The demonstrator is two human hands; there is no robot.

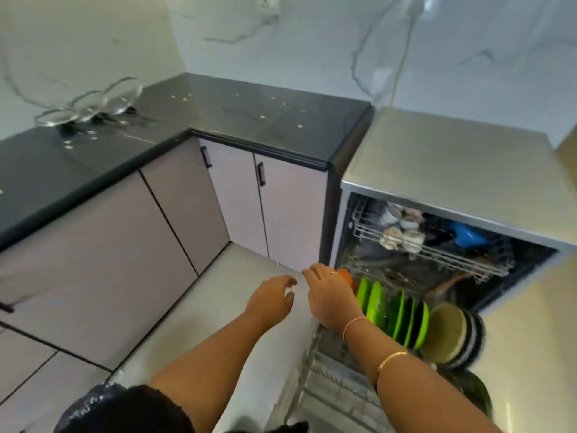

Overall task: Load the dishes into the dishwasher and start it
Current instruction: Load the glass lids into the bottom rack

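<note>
Open stainless dishwasher [437, 151], right of both hands. Pulled-out lower rack [324, 379] just past the right fingers [315, 273]:

- five green plates [376, 303] standing on edge
- one striped beige bowl [445, 332]
- one orange dish [346, 275] at the curled right hand [331, 300], can't tell if gripped

Upper rack [437, 254] farther back: blurry cups [402, 237], one blue piece [468, 235]. Left hand [270, 296] loosely spread, holding nothing.

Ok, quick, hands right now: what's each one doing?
Left hand: open, fingers loosely curled, holding nothing.
Right hand: grips an orange dish, fingertips hidden behind it.
</note>
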